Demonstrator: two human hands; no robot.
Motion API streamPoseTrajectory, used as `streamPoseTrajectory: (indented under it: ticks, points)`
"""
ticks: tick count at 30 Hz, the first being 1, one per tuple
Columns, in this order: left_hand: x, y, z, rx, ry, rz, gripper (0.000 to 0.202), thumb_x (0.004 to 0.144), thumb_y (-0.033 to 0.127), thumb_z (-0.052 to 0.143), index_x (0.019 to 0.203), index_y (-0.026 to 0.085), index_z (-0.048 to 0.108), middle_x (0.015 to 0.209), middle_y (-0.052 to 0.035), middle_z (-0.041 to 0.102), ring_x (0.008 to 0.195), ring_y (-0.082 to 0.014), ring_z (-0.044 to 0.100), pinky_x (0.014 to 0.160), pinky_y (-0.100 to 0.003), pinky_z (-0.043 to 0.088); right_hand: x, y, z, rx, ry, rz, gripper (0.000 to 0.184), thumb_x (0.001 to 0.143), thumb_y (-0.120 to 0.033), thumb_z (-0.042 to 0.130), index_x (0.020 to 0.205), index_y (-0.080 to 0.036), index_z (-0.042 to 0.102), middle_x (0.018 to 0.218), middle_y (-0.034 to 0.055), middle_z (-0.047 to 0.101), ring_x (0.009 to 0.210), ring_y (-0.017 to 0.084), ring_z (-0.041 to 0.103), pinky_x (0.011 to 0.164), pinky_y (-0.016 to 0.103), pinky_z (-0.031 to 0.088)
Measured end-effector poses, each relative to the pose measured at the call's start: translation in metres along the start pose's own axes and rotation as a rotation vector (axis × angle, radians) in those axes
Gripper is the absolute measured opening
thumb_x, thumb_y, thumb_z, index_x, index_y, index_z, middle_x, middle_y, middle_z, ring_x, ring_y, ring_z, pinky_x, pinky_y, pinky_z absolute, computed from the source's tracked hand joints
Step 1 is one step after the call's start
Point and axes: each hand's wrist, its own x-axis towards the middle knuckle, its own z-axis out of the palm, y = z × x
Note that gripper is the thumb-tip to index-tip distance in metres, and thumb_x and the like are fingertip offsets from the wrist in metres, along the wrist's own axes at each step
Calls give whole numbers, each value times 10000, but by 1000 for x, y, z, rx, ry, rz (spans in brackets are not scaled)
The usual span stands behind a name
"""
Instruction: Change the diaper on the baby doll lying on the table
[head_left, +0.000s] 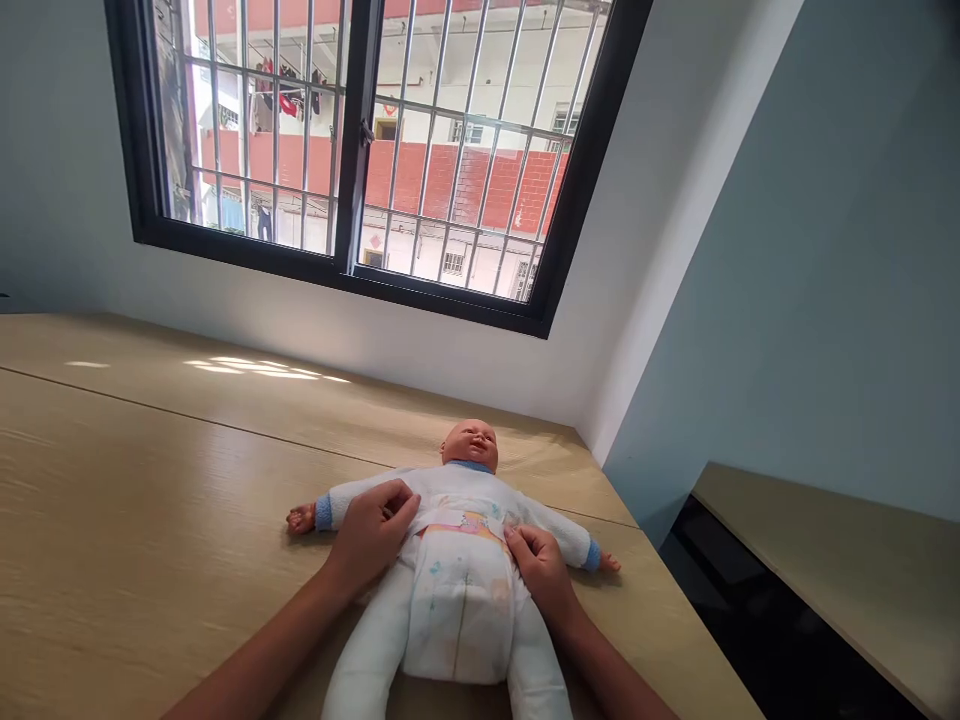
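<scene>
A baby doll (471, 445) lies on its back on the wooden table, arms spread wide, in white clothes with blue cuffs and collar. Around its hips sits a white diaper (459, 610) with a coloured band across the waist. At the waist's left side, my left hand (379, 525) has its fingers curled and pinched at the diaper's edge. On the opposite side my right hand (538, 565) pinches the diaper's waist edge between thumb and fingers. Exactly what lies between the fingertips is partly hidden.
The wooden table (150, 520) reaches back to the wall under a barred window (349, 150). Its right edge slopes down near the doll's arm. Beyond that edge stands a lower wood-topped cabinet (832, 560) with a dark front.
</scene>
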Motion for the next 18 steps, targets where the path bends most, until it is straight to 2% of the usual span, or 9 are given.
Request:
streamPoseTrajectory:
  ticks: [3, 5, 10, 18]
  points:
    - [-3, 6, 2, 60, -105, 64, 226, 881, 355, 543, 752, 180, 603, 703, 4, 588, 680, -166, 531, 635, -272, 379, 0, 1, 1, -1, -6, 4, 516, 821, -631, 517, 560, -234, 317, 566, -47, 277, 584, 126, 263, 559, 287, 230]
    - [-4, 6, 3, 100, -129, 58, 209, 880, 338, 533, 767, 181, 611, 723, -6, 599, 701, -181, 541, 646, -286, 380, 0, 1, 1, 0, -10, 0, 519, 817, -636, 515, 560, -236, 307, 564, -47, 270, 580, 126, 261, 558, 288, 227]
    - [-4, 2, 4, 117, -114, 14, 188, 880, 326, 515, 796, 185, 608, 769, -28, 628, 739, -209, 560, 682, -317, 401, 1, 4, 3, -3, -20, -21, 530, 812, -651, 514, 556, -238, 304, 563, -42, 275, 575, 132, 269, 555, 293, 231]
    - [-5, 0, 5, 113, -77, 16, 209, 864, 346, 518, 724, 198, 565, 742, -33, 628, 739, -217, 561, 672, -313, 383, -1, 1, 5, -17, 29, -36, 574, 792, -723, 499, 553, -239, 305, 552, -33, 294, 578, 141, 279, 554, 291, 272]
